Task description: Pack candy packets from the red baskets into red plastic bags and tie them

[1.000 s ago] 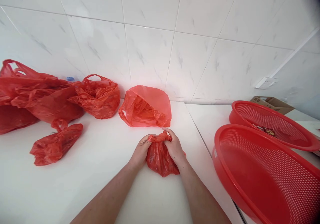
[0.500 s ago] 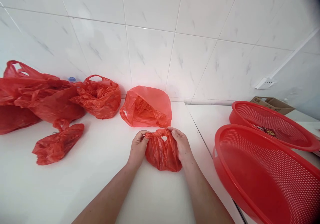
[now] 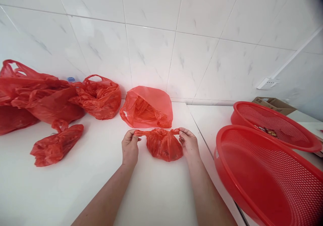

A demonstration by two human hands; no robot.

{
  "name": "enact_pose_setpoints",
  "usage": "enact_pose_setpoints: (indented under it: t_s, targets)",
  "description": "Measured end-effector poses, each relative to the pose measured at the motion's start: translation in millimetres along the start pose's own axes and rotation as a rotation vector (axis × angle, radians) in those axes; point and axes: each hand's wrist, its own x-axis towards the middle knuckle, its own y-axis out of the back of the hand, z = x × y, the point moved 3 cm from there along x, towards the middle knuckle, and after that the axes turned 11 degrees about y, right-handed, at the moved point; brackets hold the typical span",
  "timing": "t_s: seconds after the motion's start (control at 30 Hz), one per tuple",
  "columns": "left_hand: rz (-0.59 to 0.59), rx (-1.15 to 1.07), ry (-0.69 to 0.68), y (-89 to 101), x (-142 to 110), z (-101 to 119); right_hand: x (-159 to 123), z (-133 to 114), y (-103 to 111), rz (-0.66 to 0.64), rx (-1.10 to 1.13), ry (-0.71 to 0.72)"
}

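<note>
A small filled red plastic bag (image 3: 164,147) sits on the white table, its top gathered into a twist or knot. My left hand (image 3: 130,146) pinches one handle end, stretched out to the left. With thumb and fingers, my right hand (image 3: 189,142) grips the shorter end on the other side. The bag's contents show only as dark shapes through the plastic. Just behind it lies an open red plastic bag (image 3: 148,106) with crumpled red plastic inside.
To the left stand several full red bags (image 3: 57,105), another red bag (image 3: 101,100) and a small tied bag (image 3: 58,145). Two red mesh baskets (image 3: 227,152) occupy the right, one holding a small packet (image 3: 270,132). A cardboard box (image 3: 275,105) is behind them.
My hands have moved apart, drawing the bag's two ends outward to left and right. The gathered top is now tighter, and the bag looks squatter.
</note>
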Motion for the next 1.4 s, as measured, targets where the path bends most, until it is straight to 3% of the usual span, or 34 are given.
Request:
enact_pose_setpoints:
  t_s: [0.43, 0.73, 0.97, 1.2, 1.4]
  targets:
    - [0.121, -0.109, 0.085, 7.8, 6, -2, 5, 5, 9, 0.08, -0.037, -0.067]
    - [-0.003, -0.133, 0.211, 9.1, 19, -12, 12, 11, 15, 0.005, -0.179, -0.011]
    - [-0.115, 0.114, 0.003, -7.4, -5, -4, -9, 13, -9, -0.159, -0.42, 0.151]
    - [-0.473, 0.54, -0.229, -29.0, -21, -8, -28, 14, -28, -0.381, -0.64, 0.279]
    - [-0.532, 0.667, -0.317, -37.0, -21, -13, -30, 20, -29, -0.453, -0.773, 0.337]
